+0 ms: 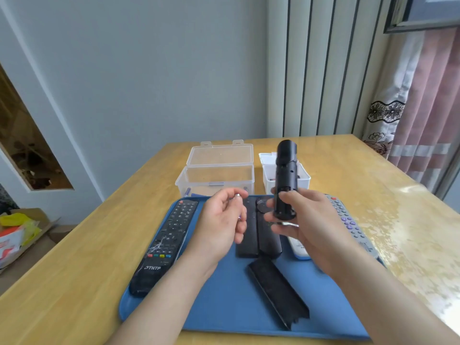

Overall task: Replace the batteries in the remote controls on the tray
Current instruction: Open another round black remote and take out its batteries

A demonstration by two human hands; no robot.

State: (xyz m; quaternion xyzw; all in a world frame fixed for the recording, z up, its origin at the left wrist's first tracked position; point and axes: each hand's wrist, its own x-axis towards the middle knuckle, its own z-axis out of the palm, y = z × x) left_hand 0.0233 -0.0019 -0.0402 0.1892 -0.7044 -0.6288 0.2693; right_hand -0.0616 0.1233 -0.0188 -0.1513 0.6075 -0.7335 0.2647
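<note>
Held upright in the right hand (306, 220), fingers curled round its lower end: the black remote (286, 170), long axis near vertical, open back turned toward the wearer. Pinched in the left hand (219, 220), fingers curled: a battery (237, 195), with only its silver tip plainly showing (the rest mostly hidden behind the fingers). Sits just left of the remote's lower end, at about the same height, apart from it and not yet in. Seems to stand roughly parallel to the remote, so probably calls for a short carry to the right and a press into the bay; polarity cannot be read. Left hand nearer the job, right merely steadying. Below, flat on the blue tray (224, 307): the detached battery cover (278, 292), near the THTF remote (164, 242).
</note>
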